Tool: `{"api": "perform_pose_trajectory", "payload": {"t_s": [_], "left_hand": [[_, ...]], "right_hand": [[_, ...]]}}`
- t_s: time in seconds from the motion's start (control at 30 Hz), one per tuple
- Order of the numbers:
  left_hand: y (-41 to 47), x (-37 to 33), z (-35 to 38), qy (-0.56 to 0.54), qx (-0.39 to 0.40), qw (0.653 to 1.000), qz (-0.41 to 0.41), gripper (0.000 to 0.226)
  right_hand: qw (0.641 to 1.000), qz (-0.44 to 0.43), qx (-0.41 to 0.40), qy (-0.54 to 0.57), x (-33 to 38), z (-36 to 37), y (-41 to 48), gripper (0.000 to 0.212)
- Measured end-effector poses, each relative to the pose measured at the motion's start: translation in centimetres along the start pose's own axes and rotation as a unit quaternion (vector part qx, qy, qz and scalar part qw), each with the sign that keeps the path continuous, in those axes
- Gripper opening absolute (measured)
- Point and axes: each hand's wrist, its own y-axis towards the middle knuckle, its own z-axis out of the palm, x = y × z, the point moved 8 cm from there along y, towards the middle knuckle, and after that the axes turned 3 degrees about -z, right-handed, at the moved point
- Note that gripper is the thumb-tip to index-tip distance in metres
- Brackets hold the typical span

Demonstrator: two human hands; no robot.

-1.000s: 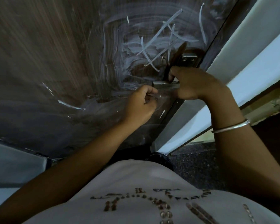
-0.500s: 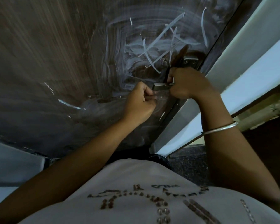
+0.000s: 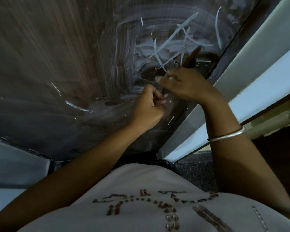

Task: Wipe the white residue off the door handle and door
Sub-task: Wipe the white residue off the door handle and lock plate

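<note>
Door (image 3: 60, 52), dark woodgrain, streaked chalky white; left hand (image 3: 149, 106) fisted, right hand (image 3: 187, 86) curled, contents unclear.

Right hand (image 3: 187, 86): shifted left along the door handle (image 3: 164, 90) over the last second; a second ago it gripped the handle's right part with the bright metal bar showing to its left, now it covers nearly all of the bar, only a short dark stub visible below the knuckles.

Right fingers (image 3: 170, 76): now pinched at the handle's left end, around something pale, possibly a cloth; the view is too blurred to tell.

Left hand (image 3: 149, 108): fist now touches the right hand; earlier a gap with bare metal lay between them.
</note>
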Motion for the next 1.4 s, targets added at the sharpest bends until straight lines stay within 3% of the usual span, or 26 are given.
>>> {"api": "perform_pose_trajectory", "payload": {"t_s": [0.07,0.27,0.43,0.63,0.83,0.97,1.4], "left_hand": [[0.0,0.0,0.0,-0.006,0.002,1.0,-0.002,0.039],[-0.4,-0.1,-0.1,0.013,0.02,1.0,0.002,0.04],[-0.5,-0.2,0.0,0.023,0.03,0.999,0.004,0.042],[-0.6,-0.1,0.2,0.025,0.035,0.999,0.002,0.04],[-0.7,-0.2,0.1,0.021,0.035,0.999,-0.006,0.04],[-0.9,-0.1,0.1,0.024,0.044,0.999,-0.013,0.041],[-1.4,0.6,-0.2,0.02,0.068,0.997,-0.037,0.032]], "right_hand": [[1.0,-0.011,-0.017,-0.006,0.1,-0.3,0.0,0.042],[0.989,0.051,-0.029,-0.139,-3.2,-1.8,-1.3,0.027],[0.969,0.059,-0.067,-0.23,-2.6,-1.9,-2.3,0.033],[0.968,0.051,-0.086,-0.231,-1.0,-1.7,-2.0,0.043],[0.987,0.004,-0.049,-0.151,2.1,0.2,0.1,0.024],[0.994,0.017,-0.043,-0.097,2.0,0.1,-0.1,0.017],[0.97,-0.014,-0.087,-0.226,0.5,-0.7,-1.5,0.036]]}}
